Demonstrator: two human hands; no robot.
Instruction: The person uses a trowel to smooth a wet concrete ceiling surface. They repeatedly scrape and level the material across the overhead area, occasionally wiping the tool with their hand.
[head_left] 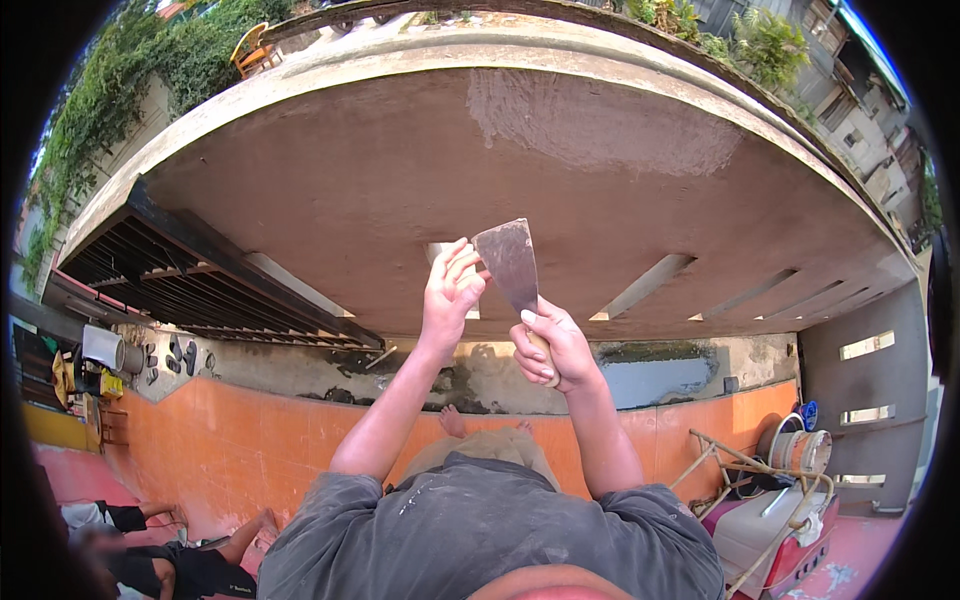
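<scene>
Raised in front of me, my right hand is closed round the wooden handle of a putty knife. Its wide, dull metal blade points up and slightly left, with the broad edge on top. My left hand is held up beside the blade's left edge, fingers apart and loosely bent. Whether its fingertips touch the blade I cannot tell. Behind both hands stands a brown-grey plastered wall with slanted slots, and a paler, rougher patch lies near its top.
Below lies an orange floor, with a wet strip and puddle along the wall's foot. A dark metal grille is at left, sandals near it. People sit lower left. A bucket and metal frame stand right.
</scene>
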